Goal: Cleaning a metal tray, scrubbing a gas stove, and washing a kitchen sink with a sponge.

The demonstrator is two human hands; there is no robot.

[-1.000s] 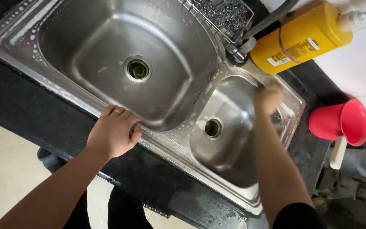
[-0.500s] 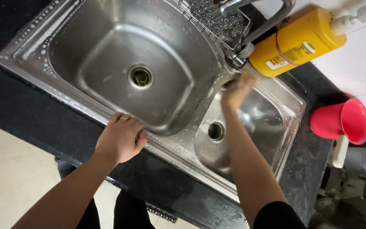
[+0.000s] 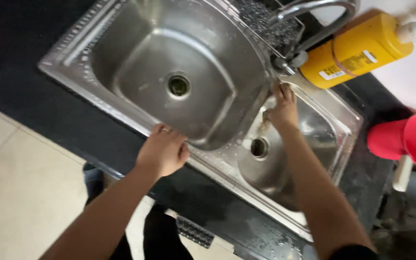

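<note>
Two sink basins (image 3: 121,43), two hands (image 3: 162,151).

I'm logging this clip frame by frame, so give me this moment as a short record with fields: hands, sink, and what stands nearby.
left hand: palm down on the front rim of the sink, holding nothing
right hand: reaching up toward the base of the faucet, over the small basin; what the fingers grip cannot be told
sink: steel, two basins, large on the left, small on the right, droplets on the rim
behind the sink: yellow pump bottle lying tilted
right of the sink: red cup on its side
counter: dark
</note>
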